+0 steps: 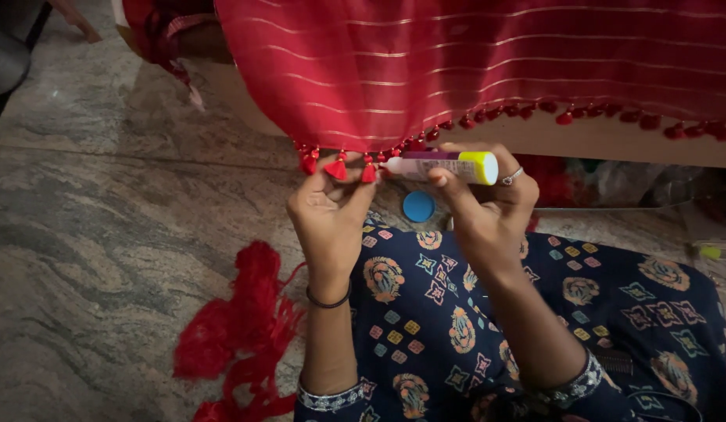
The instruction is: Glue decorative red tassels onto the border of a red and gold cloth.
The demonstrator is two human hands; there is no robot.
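Note:
A red cloth with thin pale stripes hangs across the top of the view, its lower edge lined with small red tassels. My left hand pinches one red tassel at that edge. My right hand, with a ring on one finger, holds a white glue stick with a yellow-green end lying sideways, its tip against the tassels beside my left fingers. A blue round cap lies below, between my hands.
A heap of loose red thread lies on the grey stone floor to the left. My lap is covered by dark blue patterned fabric. A pale wooden edge runs behind the cloth.

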